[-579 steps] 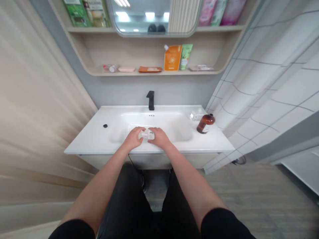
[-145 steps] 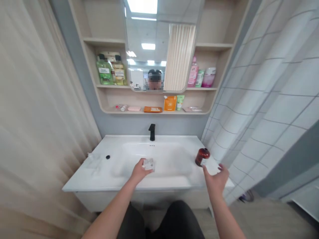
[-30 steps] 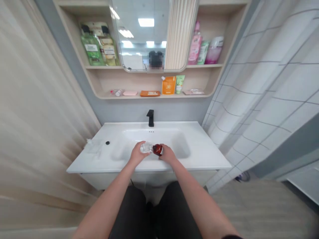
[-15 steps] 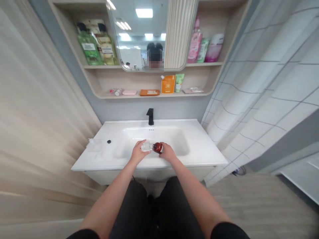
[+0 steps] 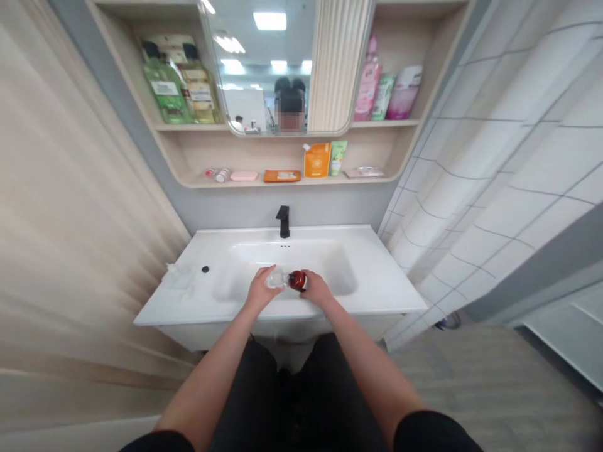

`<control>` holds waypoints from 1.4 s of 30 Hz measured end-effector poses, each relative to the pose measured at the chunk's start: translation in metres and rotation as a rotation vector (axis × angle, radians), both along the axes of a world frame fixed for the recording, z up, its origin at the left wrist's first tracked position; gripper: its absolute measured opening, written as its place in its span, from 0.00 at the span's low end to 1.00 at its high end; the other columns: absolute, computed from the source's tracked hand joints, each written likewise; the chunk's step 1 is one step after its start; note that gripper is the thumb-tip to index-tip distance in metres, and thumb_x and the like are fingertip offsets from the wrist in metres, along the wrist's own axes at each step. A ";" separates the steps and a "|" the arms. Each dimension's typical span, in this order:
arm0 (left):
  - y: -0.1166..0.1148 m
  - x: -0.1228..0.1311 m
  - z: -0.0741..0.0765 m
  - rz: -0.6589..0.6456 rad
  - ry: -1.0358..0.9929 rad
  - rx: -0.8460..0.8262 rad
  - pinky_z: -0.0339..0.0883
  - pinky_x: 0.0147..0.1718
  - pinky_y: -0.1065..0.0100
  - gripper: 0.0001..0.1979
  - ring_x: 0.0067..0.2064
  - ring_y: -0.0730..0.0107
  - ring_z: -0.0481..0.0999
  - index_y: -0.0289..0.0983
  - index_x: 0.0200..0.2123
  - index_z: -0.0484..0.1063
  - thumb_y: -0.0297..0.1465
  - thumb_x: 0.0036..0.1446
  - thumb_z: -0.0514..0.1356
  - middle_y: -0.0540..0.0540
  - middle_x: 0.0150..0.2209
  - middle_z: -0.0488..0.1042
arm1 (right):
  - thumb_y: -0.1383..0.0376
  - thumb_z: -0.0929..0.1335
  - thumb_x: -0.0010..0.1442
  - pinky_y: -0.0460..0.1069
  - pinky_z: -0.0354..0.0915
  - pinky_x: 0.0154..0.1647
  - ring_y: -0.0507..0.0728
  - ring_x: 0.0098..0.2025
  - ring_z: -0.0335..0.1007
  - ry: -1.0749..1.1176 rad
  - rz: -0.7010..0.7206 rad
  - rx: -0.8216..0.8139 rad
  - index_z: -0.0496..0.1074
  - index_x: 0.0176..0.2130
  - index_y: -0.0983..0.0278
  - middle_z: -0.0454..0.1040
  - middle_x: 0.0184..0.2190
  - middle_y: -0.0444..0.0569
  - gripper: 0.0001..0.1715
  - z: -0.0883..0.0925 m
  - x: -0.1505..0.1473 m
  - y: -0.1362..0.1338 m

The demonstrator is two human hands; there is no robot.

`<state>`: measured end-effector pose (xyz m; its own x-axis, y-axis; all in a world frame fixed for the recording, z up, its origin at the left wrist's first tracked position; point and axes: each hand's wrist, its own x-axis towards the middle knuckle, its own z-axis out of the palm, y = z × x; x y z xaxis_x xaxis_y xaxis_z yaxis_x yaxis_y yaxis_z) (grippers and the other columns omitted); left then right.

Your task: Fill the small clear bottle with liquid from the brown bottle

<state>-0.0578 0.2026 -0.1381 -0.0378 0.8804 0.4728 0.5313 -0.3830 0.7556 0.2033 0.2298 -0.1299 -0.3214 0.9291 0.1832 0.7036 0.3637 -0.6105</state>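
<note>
Gripping clear container (image 5: 274,279) in left hand (image 5: 259,287), rounded red-brown bottle (image 5: 297,280) in right hand (image 5: 316,289); newly brought together between fingers (image 5: 268,270), thus occupying both.

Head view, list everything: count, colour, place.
Sink: one, white, centre
Brown bottle: one, reddish, centre
Clear container: one, transparent, centre
Tap: one, black, behind sink
Disc: one, black, left
Clear objects: count unclear, transparent, far left
Mirror: one, silver, top
Tall bottles: two, green, yellow, upper left
Toiletries: three, pink, green, purple, upper right
Packs: two, orange, below mirror
Tube: one, green, beside packs
Small items: several, pinkish, same row
Curtains: two, beige, white, sides
Left hand: one, holding container
Right hand: one, holding bottle
</note>
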 end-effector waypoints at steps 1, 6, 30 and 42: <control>0.000 0.000 0.000 -0.005 -0.015 -0.004 0.71 0.67 0.48 0.40 0.61 0.51 0.79 0.47 0.66 0.77 0.33 0.48 0.80 0.44 0.59 0.76 | 0.72 0.80 0.45 0.57 0.68 0.61 0.68 0.58 0.77 0.000 0.000 -0.003 0.72 0.64 0.63 0.81 0.59 0.57 0.48 0.001 0.000 0.000; 0.000 -0.001 0.000 -0.029 -0.033 0.009 0.71 0.68 0.48 0.39 0.62 0.52 0.78 0.46 0.66 0.77 0.32 0.49 0.79 0.43 0.59 0.76 | 0.73 0.80 0.45 0.57 0.69 0.61 0.69 0.59 0.77 -0.003 0.003 -0.006 0.72 0.65 0.64 0.81 0.58 0.57 0.49 0.003 0.000 -0.002; 0.001 0.002 0.001 -0.036 -0.125 -0.035 0.69 0.67 0.47 0.38 0.62 0.51 0.78 0.43 0.62 0.76 0.30 0.46 0.78 0.42 0.60 0.76 | 0.72 0.80 0.47 0.59 0.68 0.64 0.69 0.62 0.76 -0.015 -0.027 -0.014 0.71 0.68 0.62 0.79 0.62 0.58 0.51 -0.001 0.001 -0.002; -0.001 0.002 0.008 -0.035 -0.121 -0.017 0.69 0.69 0.45 0.39 0.64 0.49 0.76 0.44 0.62 0.78 0.27 0.45 0.78 0.42 0.60 0.74 | 0.73 0.79 0.46 0.58 0.69 0.63 0.68 0.60 0.77 -0.024 -0.027 -0.013 0.72 0.67 0.62 0.80 0.60 0.58 0.50 0.003 0.000 -0.004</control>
<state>-0.0561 0.2018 -0.1297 -0.0623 0.8900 0.4517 0.4223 -0.3865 0.8199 0.2030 0.2261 -0.1272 -0.3000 0.9398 0.1638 0.7278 0.3365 -0.5976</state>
